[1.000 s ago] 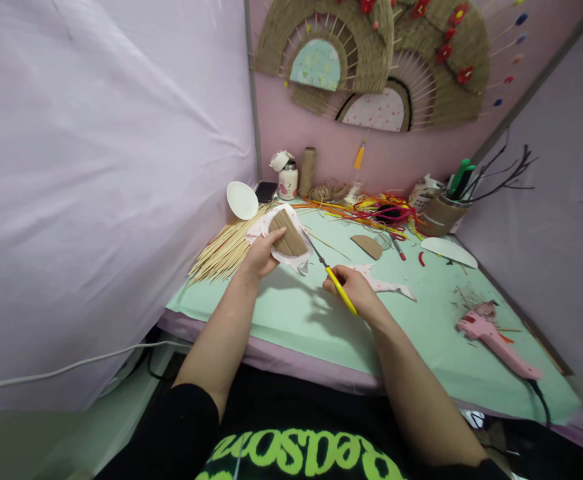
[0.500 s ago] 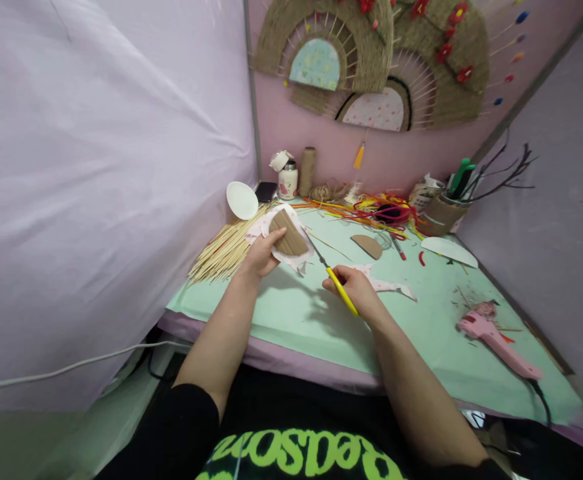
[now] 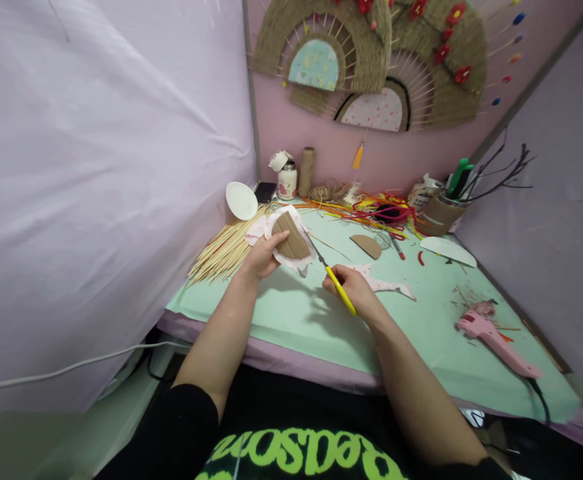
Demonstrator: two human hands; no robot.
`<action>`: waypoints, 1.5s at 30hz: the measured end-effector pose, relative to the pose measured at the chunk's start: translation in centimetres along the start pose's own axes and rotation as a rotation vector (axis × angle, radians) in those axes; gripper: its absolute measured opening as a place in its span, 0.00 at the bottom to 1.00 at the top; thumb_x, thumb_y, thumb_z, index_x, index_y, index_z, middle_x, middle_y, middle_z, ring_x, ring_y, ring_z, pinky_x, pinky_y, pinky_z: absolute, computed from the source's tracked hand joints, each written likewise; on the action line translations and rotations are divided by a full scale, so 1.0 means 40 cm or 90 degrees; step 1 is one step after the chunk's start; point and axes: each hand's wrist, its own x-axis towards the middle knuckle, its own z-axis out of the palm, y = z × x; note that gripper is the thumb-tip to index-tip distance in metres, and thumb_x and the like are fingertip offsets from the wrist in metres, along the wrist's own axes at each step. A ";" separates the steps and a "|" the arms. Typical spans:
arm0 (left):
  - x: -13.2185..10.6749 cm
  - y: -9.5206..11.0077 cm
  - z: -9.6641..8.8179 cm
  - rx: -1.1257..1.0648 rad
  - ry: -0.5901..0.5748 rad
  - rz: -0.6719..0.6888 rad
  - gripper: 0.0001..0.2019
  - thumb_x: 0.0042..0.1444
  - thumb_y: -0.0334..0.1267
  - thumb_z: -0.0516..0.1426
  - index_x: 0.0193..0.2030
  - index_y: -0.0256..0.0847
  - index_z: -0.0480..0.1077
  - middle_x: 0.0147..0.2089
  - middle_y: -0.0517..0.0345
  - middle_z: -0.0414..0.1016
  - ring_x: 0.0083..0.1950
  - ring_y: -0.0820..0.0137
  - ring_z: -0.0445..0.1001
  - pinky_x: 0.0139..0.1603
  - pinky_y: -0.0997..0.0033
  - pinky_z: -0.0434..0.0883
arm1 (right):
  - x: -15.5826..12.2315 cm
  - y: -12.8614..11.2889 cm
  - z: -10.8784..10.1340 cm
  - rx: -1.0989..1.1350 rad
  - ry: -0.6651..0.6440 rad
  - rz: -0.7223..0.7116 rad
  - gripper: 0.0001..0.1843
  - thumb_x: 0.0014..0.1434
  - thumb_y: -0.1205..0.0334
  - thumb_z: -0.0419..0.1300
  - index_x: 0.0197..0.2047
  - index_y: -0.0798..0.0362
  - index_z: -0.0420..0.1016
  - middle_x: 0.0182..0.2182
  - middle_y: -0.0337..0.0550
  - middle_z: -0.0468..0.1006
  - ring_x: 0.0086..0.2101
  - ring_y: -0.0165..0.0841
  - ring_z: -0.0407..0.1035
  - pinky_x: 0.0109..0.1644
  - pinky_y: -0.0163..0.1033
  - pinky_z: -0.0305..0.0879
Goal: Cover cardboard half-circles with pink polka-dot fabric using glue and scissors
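My left hand (image 3: pixel 265 257) grips a half-round piece of cardboard (image 3: pixel 291 239), thumb on its brown face. White fabric with pink spots (image 3: pixel 277 217) sticks out as a border around the cardboard. In my right hand (image 3: pixel 352 287) are scissors with yellow handles (image 3: pixel 340 291); their blades lie along the fabric's right edge. I cannot tell how far apart the blades are. A spotted fabric scrap (image 3: pixel 386 287) lies on the table just behind my right hand. Farther back rests another cardboard half-round (image 3: pixel 366 246).
Thin wooden sticks (image 3: pixel 221 255) are piled at left by a white oval piece (image 3: pixel 241 201). Coloured cords (image 3: pixel 371 208) tangle along the back. A pink glue gun (image 3: pixel 496 343) lies at right with its cable over the edge. A pot of branches (image 3: pixel 441 212) stands back right.
A loose flap of fabric at the left of the cardboard has dropped lower, so the border looks more even. The held piece has shifted slightly right; the scissors stay at its right edge.
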 end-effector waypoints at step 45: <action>0.001 -0.006 0.000 -0.016 -0.007 -0.058 0.17 0.51 0.39 0.65 0.48 0.38 0.73 0.43 0.52 0.81 0.52 0.61 0.77 0.60 0.57 0.70 | -0.008 -0.011 0.000 0.026 0.043 -0.026 0.18 0.45 0.45 0.60 0.22 0.51 0.63 0.19 0.33 0.60 0.24 0.29 0.55 0.28 0.35 0.50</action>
